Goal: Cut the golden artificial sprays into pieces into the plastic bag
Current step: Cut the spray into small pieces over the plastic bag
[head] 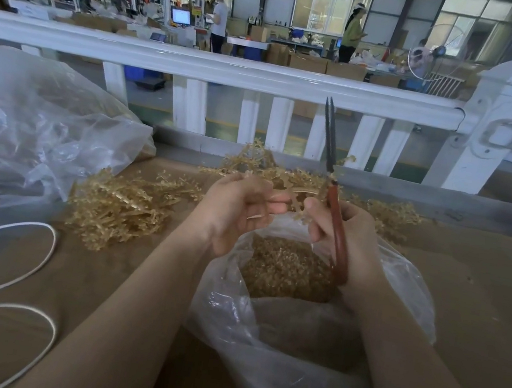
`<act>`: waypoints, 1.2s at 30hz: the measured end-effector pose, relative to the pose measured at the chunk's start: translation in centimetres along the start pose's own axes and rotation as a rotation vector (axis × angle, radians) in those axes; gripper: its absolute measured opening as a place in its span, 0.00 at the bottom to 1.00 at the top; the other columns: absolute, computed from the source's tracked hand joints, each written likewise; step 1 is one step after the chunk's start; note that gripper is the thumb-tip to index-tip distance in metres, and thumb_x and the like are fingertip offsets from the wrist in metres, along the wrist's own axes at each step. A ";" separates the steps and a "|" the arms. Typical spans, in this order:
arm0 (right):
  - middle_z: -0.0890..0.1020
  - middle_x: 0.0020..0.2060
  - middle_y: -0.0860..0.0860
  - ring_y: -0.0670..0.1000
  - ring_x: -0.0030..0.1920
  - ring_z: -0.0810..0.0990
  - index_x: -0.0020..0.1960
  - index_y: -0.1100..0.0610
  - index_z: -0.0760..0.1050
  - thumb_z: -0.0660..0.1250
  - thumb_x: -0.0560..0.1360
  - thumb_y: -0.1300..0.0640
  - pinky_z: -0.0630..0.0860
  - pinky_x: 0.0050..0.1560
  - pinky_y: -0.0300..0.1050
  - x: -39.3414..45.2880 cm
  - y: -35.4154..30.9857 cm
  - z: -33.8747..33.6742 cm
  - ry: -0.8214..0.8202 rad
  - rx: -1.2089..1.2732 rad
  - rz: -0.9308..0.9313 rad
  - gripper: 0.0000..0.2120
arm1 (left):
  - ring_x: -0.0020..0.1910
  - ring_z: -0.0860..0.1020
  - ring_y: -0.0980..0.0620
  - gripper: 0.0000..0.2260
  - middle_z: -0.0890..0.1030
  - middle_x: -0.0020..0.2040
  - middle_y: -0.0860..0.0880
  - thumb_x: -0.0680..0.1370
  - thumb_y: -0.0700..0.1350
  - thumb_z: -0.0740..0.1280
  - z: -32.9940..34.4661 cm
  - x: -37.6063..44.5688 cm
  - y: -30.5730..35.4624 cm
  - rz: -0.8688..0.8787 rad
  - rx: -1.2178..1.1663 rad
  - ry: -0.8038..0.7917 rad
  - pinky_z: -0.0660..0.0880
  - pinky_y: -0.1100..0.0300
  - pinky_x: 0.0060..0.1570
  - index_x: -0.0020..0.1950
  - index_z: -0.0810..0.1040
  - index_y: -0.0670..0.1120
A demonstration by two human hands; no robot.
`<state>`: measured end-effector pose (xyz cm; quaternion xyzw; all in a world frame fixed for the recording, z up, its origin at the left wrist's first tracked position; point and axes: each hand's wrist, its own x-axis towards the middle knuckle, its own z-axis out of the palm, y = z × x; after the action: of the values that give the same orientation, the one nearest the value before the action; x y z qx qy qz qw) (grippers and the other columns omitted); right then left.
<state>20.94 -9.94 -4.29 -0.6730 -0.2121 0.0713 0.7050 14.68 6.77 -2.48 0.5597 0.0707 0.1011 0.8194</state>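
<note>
Over the open plastic bag [306,353], the left hand [234,214] curls its fingers round the stem of a golden spray [284,178]. The right hand [341,237] grips the red-handled scissors [335,206], fingers wrapped tight, blades nearly together and pointing to 12 o'clock. Cut bits fill the bag below. More sprays [122,203] lie at 9 o'clock and 2 o'clock. The fingers of both hands sit very close, so a snap could nick one. Bits could also fly past the bag's rim.

two hands [238,211], two plastic bags [287,366], one scissors [332,189]
</note>
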 end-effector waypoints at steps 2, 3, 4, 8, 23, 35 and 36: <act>0.76 0.26 0.53 0.47 0.20 0.67 0.33 0.55 0.79 0.75 0.72 0.50 0.63 0.22 0.37 0.1 0.0 -0.2 -0.023 0.085 0.038 0.13 | 0.38 0.84 0.53 0.10 0.86 0.47 0.42 0.70 0.40 0.74 0.2 -0.3 0.2 0.013 -0.022 -0.046 0.77 0.64 0.35 0.47 0.75 0.45; 0.76 0.26 0.53 0.48 0.21 0.66 0.35 0.55 0.79 0.75 0.71 0.48 0.62 0.22 0.38 0.2 0.0 -0.3 -0.040 0.108 0.055 0.12 | 0.37 0.83 0.53 0.15 0.86 0.46 0.42 0.67 0.40 0.75 0.2 -0.4 0.2 0.017 -0.034 -0.047 0.77 0.65 0.34 0.49 0.74 0.45; 0.75 0.26 0.52 0.48 0.21 0.65 0.37 0.56 0.79 0.75 0.69 0.47 0.61 0.22 0.38 0.3 0.1 -0.4 -0.062 0.123 0.070 0.13 | 0.35 0.83 0.54 0.18 0.86 0.45 0.43 0.66 0.40 0.75 0.3 -0.5 0.3 0.016 -0.041 -0.043 0.76 0.65 0.33 0.52 0.73 0.46; 0.73 0.25 0.50 0.47 0.21 0.62 0.40 0.54 0.82 0.76 0.69 0.43 0.58 0.21 0.37 0.6 0.5 -0.5 -0.136 0.157 0.107 0.14 | 0.30 0.79 0.55 0.19 0.84 0.42 0.44 0.66 0.37 0.75 0.5 -0.7 0.3 0.014 -0.027 -0.011 0.74 0.66 0.32 0.53 0.74 0.46; 0.71 0.25 0.51 0.45 0.20 0.62 0.45 0.62 0.78 0.72 0.71 0.47 0.58 0.20 0.36 1.0 0.5 -1.2 -0.167 0.326 0.056 0.18 | 0.33 0.80 0.53 0.11 0.85 0.40 0.44 0.70 0.35 0.74 -1.0 -0.3 1.3 0.130 -0.036 0.149 0.77 0.64 0.34 0.47 0.76 0.46; 0.73 0.26 0.51 0.47 0.21 0.66 0.42 0.58 0.81 0.75 0.70 0.44 0.61 0.22 0.39 1.2 1.0 -1.7 -0.019 0.291 0.018 0.16 | 0.54 0.76 0.35 0.14 0.79 0.45 0.39 0.75 0.40 0.64 -9.9 -0.7 1.9 0.165 1.298 0.967 0.63 0.44 0.61 0.57 0.64 0.42; 0.73 0.26 0.51 0.47 0.21 0.66 0.42 0.58 0.81 0.75 0.69 0.44 0.61 0.21 0.38 1.1 1.0 -1.7 -0.005 0.269 0.029 0.16 | 0.57 0.74 0.35 0.13 0.80 0.47 0.36 0.74 0.38 0.63 -10.0 -0.7 1.6 0.140 1.355 0.981 0.62 0.44 0.61 0.56 0.64 0.42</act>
<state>22.79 -10.94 -5.00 -0.5750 -0.1926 0.1109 0.7874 11.54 16.23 -4.58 0.8266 0.4296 0.3192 0.1742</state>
